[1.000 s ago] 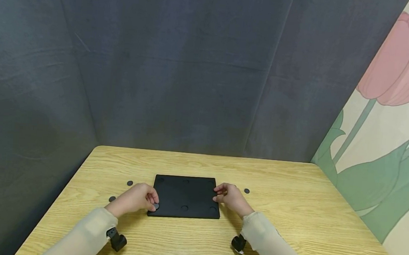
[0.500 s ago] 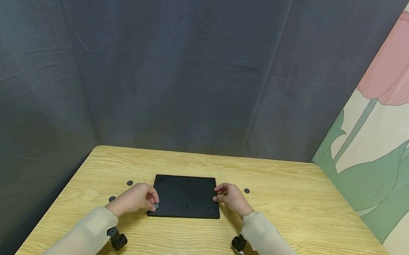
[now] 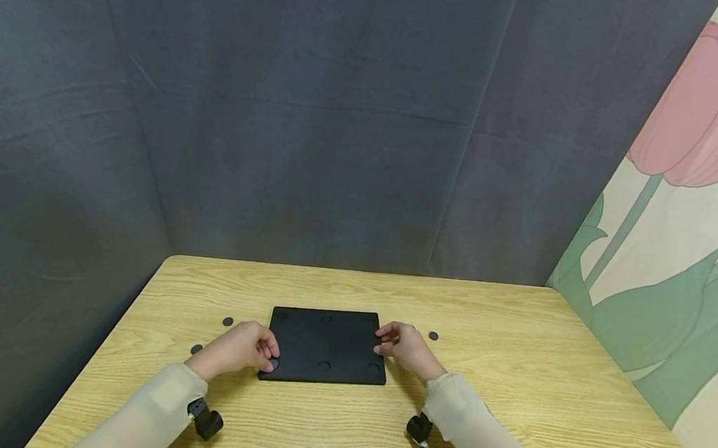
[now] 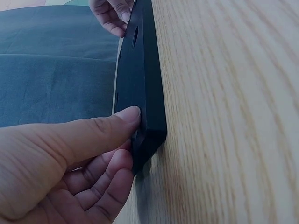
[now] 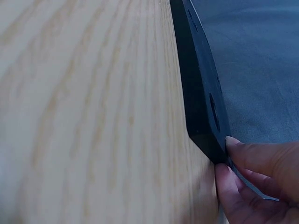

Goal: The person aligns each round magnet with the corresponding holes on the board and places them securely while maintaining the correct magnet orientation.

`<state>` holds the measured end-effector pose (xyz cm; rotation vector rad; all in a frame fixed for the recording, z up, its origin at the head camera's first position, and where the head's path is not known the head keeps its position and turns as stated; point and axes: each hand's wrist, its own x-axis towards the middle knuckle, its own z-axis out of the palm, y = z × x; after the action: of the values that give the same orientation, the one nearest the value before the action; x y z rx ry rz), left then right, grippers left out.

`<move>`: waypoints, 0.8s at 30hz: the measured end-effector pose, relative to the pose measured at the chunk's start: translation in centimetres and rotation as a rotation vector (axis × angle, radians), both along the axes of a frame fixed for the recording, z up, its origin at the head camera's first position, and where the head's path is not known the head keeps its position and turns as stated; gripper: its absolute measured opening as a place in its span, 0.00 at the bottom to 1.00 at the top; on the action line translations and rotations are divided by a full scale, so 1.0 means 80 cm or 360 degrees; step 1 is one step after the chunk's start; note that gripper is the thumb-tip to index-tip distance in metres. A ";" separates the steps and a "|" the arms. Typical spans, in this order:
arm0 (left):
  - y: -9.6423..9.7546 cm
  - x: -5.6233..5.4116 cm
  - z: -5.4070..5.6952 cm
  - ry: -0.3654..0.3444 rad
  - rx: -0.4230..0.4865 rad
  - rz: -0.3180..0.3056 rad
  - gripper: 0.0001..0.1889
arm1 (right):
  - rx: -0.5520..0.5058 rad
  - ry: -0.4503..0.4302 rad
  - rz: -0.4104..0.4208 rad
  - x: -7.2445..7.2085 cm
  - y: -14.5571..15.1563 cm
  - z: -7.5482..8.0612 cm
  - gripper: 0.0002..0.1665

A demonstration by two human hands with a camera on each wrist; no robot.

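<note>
A flat black rectangular board (image 3: pixel 327 344) with round recesses lies on the wooden table. My left hand (image 3: pixel 246 347) is at its near left corner, thumb and fingers pinching a small dark disc (image 3: pixel 275 363) at the corner recess. In the left wrist view the thumb (image 4: pixel 128 115) covers most of that spot and hides the disc. With thumb and fingertips my right hand (image 3: pixel 409 347) grips the board's right edge; the right wrist view shows the thumb (image 5: pixel 247 151) at the top edge and a finger (image 5: pixel 225 179) against the side.
Two loose dark discs, a farther one (image 3: pixel 227 321) and a nearer one (image 3: pixel 197 349), lie left of the board. Another disc (image 3: pixel 433 335) lies beyond the right hand. A dark curtain (image 3: pixel 316 122) hangs behind the wooden table (image 3: pixel 330 433); a flower-patterned wall (image 3: pixel 677 277) stands at right.
The disc under my left fingertips looks darker and flatter in its recess than before. Both hands and the board have stayed in place.
</note>
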<state>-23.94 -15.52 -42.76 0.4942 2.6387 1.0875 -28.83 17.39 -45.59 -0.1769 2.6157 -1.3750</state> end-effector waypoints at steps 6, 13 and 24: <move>-0.001 0.000 0.000 0.0007 0.0005 -0.0012 0.09 | 0.0011 -0.0006 -0.0002 0.000 0.001 0.001 0.13; -0.001 -0.003 -0.003 0.0006 -0.0011 0.0003 0.09 | 0.0004 -0.0014 -0.0013 0.002 -0.001 0.002 0.13; -0.002 -0.004 0.003 0.0003 -0.0019 0.0006 0.09 | 0.0004 -0.0022 -0.0027 0.004 -0.002 0.003 0.13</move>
<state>-24.25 -15.67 -42.48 0.4888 2.6473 1.0722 -28.52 17.21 -45.31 -0.1450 2.6131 -1.3736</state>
